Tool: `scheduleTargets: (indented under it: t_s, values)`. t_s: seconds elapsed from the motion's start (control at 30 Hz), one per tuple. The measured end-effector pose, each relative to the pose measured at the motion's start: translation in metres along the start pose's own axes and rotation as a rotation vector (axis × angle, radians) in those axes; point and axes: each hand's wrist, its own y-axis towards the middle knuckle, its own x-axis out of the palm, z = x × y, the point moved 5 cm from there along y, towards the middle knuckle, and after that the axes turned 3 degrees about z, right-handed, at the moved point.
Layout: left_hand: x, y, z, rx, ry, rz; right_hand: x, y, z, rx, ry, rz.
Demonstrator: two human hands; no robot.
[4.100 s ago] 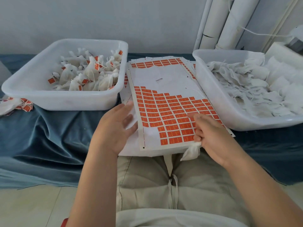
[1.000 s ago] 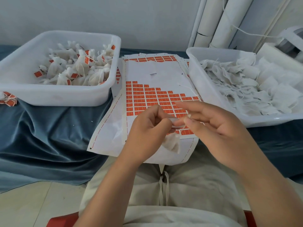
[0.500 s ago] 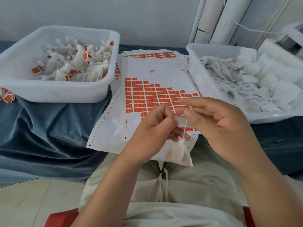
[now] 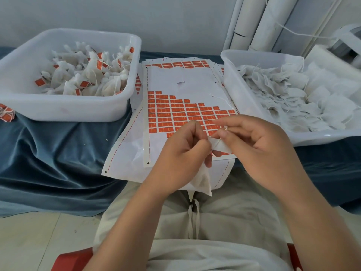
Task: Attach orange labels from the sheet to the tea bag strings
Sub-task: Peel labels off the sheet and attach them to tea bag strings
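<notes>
You work at a blue-draped surface [image 4: 58, 153] that carries two white tubs with the sheet [image 4: 185, 83] between them. The left tub [image 4: 64, 110] holds a modest pile of done bags [image 4: 88, 75], their orange tags showing. The right tub [image 4: 240, 98] is heaped with bare bags [image 4: 293, 98], so I judge most of the job lies ahead of you. The top of the sheet is stripped to white backing, and several rows of labels [image 4: 172, 114] are left lower down. Your hands hover over the nearest rows and hide them. Your left hand [image 4: 181, 159] has its fingers curled and pinches the string [image 4: 216, 144], and the bag [image 4: 201, 180] hangs below it over your lap. Your right hand [image 4: 259, 151] pinches the same string between thumb and forefinger, with the other fingers loosely spread. A pale strip sits between the two pinches; I cannot tell whether it is a label seen from its back, so this bag looks mid-step and not yet done. Pipes [image 4: 263, 22] stand against the wall behind, spare labels [image 4: 6, 113] lie at the far left edge, and a stray thread [image 4: 220, 97] crosses the sheet's right side. None of these seems to block you.
</notes>
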Motion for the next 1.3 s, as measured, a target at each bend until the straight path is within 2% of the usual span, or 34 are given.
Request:
scheduleTargets:
  t_s: [0.37,0.5,0.57,0.67,0.73,0.8,1.07,1.3]
  values:
    - [-0.008,-0.001,0.001,-0.013,0.074,0.074,0.009,0.004,0.015,0.07,0.183,-0.014]
    - [-0.01,0.001,0.001,-0.032,0.021,0.095,0.011,0.006,0.018,0.068,0.243,0.0]
    - [-0.013,0.002,-0.002,-0.102,-0.044,0.115,0.012,0.006,0.018,0.062,0.289,0.0]
    - [-0.014,0.003,-0.011,-0.261,-0.13,0.005,0.015,0.004,0.013,0.028,0.356,-0.01]
    - [-0.011,0.002,-0.015,-0.324,-0.198,-0.128,0.017,0.003,0.009,0.003,0.374,-0.012]
    - [-0.01,0.001,-0.018,-0.373,-0.281,-0.189,0.018,0.003,0.009,0.001,0.348,-0.013]
    - [-0.011,0.002,-0.026,-0.431,-0.4,-0.207,0.02,0.004,0.017,0.022,0.307,0.007]
    - [-0.011,0.004,-0.028,-0.413,-0.355,-0.204,0.023,0.005,0.02,0.038,0.327,0.016]
